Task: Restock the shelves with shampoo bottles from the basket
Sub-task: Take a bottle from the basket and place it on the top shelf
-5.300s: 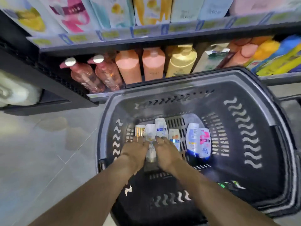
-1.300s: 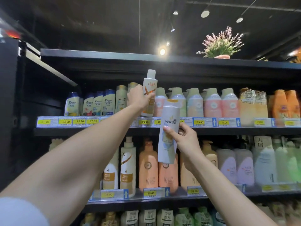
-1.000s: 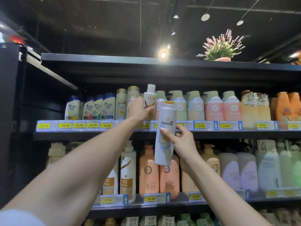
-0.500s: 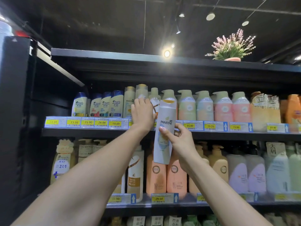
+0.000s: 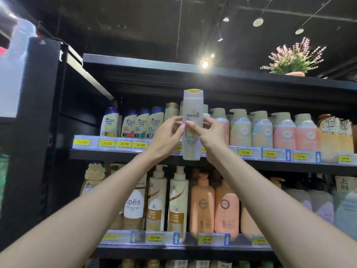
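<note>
A tall white Pantene shampoo bottle with a yellow cap is upright in front of the upper shelf, its base level with the price strip. My right hand grips its right side, with the thumb across the label. My left hand holds its left edge with the fingertips. Behind it on the shelf stand cream bottles, partly hidden by the hands. The basket is out of view.
Blue-capped Head & Shoulders bottles stand to the left, pastel pump bottles to the right. The lower shelf carries Lux and orange pump bottles. A potted plant sits on the black top board. A dark cabinet stands at the left.
My left hand has let go of the Lux bottle set on the upper shelf and moved onto the Pantene bottle. My right hand has lifted that bottle to the upper shelf.
</note>
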`<state>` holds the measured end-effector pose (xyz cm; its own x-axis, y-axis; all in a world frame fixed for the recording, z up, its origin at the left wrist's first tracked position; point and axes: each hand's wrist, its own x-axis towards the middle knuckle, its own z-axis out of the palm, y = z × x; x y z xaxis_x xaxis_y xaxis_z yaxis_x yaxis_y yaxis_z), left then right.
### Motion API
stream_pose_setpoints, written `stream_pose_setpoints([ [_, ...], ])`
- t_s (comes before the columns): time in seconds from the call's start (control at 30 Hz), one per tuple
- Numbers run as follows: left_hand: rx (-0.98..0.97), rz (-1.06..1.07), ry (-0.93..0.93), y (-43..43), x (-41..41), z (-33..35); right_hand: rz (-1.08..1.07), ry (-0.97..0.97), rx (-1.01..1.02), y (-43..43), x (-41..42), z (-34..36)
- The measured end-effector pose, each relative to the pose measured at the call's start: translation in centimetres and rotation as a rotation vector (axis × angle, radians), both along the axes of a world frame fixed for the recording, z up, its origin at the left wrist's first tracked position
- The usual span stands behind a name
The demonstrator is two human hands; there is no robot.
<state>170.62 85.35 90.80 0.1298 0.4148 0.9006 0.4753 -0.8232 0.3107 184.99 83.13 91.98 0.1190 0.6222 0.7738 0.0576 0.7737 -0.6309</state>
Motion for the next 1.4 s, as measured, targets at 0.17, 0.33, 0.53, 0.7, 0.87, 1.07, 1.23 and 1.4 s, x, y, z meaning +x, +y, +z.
stream_pose_setpoints([
  [0.17,0.062,0.035,-0.028,0.0,-3.2,1.0,-0.007,-0.007,0.053,0.8,-3.6,3.6],
  [0.33,0.109,0.058,-0.042,0.4,-4.7,2.8,-0.036,-0.046,0.106,1.0,-5.0,4.5],
  [0.53,-0.004,0.098,0.008,2.8,-5.6,2.3,-0.223,-0.117,0.107,1.2,-3.5,3.2],
  [0.7,-0.226,0.101,0.118,3.9,-5.6,2.5,-0.278,-0.084,0.093,1.7,-1.9,2.0],
  [0.87,-0.472,0.217,0.254,3.7,-6.2,3.8,-0.354,0.002,0.086,1.8,-0.9,0.8],
  [1.07,-0.544,0.243,0.276,3.4,-5.9,4.3,-0.404,0.005,0.048,1.6,1.1,-0.7],
  [1.23,-0.554,0.223,0.289,3.2,-5.5,4.1,-0.444,-0.028,0.016,0.8,3.2,-2.6],
  [1.4,-0.451,0.293,0.285,1.9,-4.8,3.4,-0.518,-0.127,-0.052,-0.7,5.2,-4.8],
])
